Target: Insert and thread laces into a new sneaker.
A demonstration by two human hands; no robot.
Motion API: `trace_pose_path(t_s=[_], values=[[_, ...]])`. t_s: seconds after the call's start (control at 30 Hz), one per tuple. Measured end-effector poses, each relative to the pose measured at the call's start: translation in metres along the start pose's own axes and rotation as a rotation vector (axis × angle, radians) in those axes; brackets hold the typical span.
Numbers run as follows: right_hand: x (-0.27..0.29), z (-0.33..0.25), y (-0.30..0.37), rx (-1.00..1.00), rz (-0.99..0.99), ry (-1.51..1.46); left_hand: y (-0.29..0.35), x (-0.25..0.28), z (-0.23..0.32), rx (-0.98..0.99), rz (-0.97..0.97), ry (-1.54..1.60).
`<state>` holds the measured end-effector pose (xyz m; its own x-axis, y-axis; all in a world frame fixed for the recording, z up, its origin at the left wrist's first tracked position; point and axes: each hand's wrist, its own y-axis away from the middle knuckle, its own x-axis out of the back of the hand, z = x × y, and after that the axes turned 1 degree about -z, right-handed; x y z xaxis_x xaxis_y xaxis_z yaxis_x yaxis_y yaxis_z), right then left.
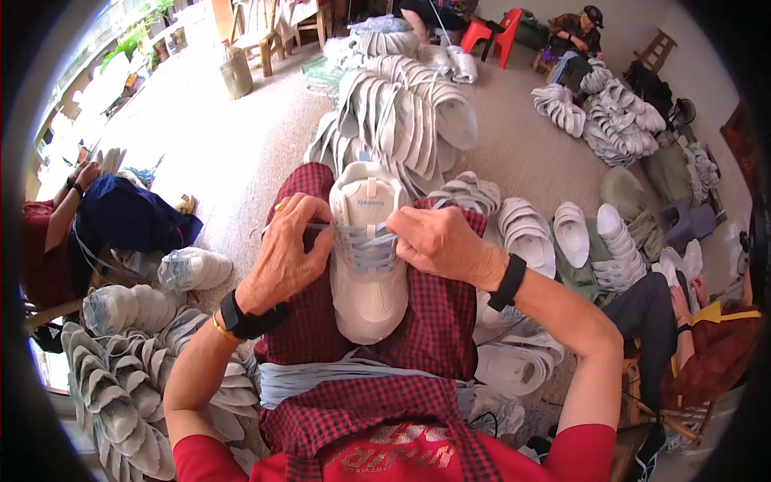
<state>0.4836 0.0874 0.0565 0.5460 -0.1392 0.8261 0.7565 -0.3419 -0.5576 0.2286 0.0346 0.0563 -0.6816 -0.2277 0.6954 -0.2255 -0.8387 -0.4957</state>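
Note:
A white sneaker [369, 309] rests on my lap, toe toward me, over a red-and-black checked apron [442, 321]. A pale blue-grey shoelace [366, 259] crosses its front in several rows. At the left of the shoe opening, my left hand [291, 251] pinches one stretch of lace between thumb and fingers. My right hand [442, 243] is closed on the lace at the other side, its fingertips against the upper eyelets. A bundle of loose blue-grey laces [321, 381] lies across my waist.
Stacked white shoe uppers [393, 112] stand just beyond my knees. More stacks [120, 394] lie at my lower left, and nested white shoes [526, 233] to my right. People sit working on both sides and at the back, near a red plastic chair [502, 36].

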Motion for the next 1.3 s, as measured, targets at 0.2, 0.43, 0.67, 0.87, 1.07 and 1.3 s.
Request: trace_pose_path(t_s=[0.2, 0.43, 0.67, 0.87, 1.07, 1.3], values=[[-0.01, -0.005, 0.007, -0.106, 0.017, -0.031, -0.01, 0.02, -0.004, 0.156, -0.247, 0.265], [-0.007, 0.001, 0.007, -0.246, -0.002, -0.201, -0.004, 0.049, -0.029, 0.354, -0.321, 0.222], [0.014, -0.003, -0.01, -0.128, 0.019, -0.17, -0.005, 0.022, -0.004, 0.175, -0.16, 0.24], [0.019, -0.018, -0.022, -0.117, 0.012, -0.176, -0.011, -0.001, 0.001, 0.124, -0.127, 0.125], [0.013, -0.001, 0.006, -0.294, -0.077, -0.27, -0.012, -0.004, -0.002, 0.112, -0.087, 0.11], [0.02, -0.007, -0.011, -0.393, -0.033, -0.485, -0.014, 0.009, -0.01, 0.188, -0.195, 0.122]])
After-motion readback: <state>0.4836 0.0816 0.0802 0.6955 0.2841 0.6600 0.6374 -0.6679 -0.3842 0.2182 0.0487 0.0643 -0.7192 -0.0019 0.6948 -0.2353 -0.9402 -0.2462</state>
